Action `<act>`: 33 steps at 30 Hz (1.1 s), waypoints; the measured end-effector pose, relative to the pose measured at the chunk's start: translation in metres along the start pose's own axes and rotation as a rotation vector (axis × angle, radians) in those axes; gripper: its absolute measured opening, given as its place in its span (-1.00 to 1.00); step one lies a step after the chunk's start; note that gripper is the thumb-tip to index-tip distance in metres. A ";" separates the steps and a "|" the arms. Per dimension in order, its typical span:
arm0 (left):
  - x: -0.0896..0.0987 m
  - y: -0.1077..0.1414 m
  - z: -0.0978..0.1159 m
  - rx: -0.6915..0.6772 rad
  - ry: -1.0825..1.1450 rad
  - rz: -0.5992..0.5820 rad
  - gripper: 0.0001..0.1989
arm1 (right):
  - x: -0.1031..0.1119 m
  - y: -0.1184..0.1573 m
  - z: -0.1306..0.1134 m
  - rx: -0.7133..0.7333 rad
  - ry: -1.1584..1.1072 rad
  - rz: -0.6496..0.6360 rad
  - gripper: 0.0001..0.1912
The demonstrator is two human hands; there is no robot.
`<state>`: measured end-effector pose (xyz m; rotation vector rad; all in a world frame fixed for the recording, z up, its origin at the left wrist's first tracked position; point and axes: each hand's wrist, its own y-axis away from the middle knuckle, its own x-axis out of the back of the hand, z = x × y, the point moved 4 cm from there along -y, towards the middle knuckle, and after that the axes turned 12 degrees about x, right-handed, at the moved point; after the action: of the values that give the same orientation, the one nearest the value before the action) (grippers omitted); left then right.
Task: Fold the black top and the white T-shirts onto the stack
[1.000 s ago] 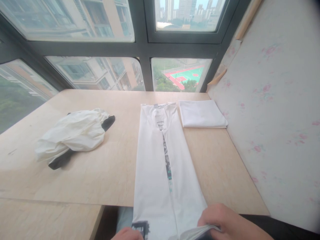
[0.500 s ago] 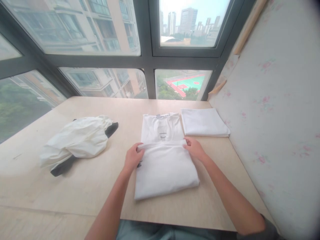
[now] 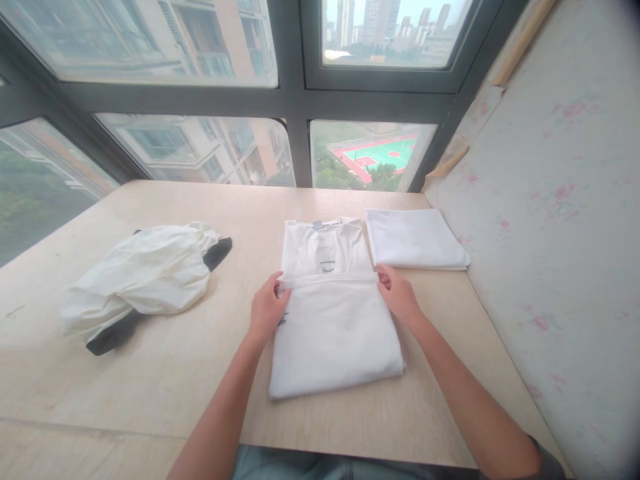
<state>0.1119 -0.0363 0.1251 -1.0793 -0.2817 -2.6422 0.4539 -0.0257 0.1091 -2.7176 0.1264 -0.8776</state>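
In front of me lies a white T-shirt (image 3: 337,333), its collar at the far end and its lower part folded up over the chest in a wide flap. Part of a dark print shows below the neckline, and small dark marks show at the left side. My left hand (image 3: 269,305) pinches the left end of the flap's upper edge, thumb on the near side. At the right end of that edge, my right hand (image 3: 397,293) is closed on the fabric with bent fingers. Its fingertips are partly hidden.
Beyond my right hand a folded white cloth (image 3: 417,239) lies by the papered wall (image 3: 560,247). A crumpled cream garment (image 3: 150,270) with black trim rests on the left of the wooden surface (image 3: 200,373). Dark window frames (image 3: 185,102) border the far side.
The flap's upper edge has come down flatter on the shirt and looks straighter. My hands stay at its two ends, the right a little farther out. The view has tilted down slightly.
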 end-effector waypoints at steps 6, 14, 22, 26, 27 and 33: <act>0.014 0.046 -0.019 0.065 0.049 -0.020 -0.37 | 0.021 0.068 -0.003 -0.156 -0.034 0.017 -0.56; 0.035 0.134 -0.071 0.354 0.147 -0.387 -0.41 | 0.035 0.169 -0.022 -0.354 -0.263 -0.160 -0.52; 0.032 0.154 -0.066 0.324 0.235 -0.334 -0.34 | 0.030 0.177 -0.034 -0.288 -0.216 -0.260 -0.35; 0.031 0.154 -0.070 0.284 0.253 -0.310 -0.37 | 0.031 0.175 -0.034 -0.246 -0.147 -0.300 -0.32; 0.030 0.155 -0.071 0.281 0.267 -0.309 -0.37 | 0.031 0.174 -0.034 -0.243 -0.153 -0.301 -0.33; 0.029 0.163 -0.078 0.324 0.309 -0.335 -0.35 | 0.036 0.177 -0.028 -0.281 -0.199 -0.224 -0.45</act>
<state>0.0933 -0.2170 0.1035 -0.5503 -0.8515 -2.8581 0.4667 -0.2076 0.0994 -3.1107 -0.1069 -0.6831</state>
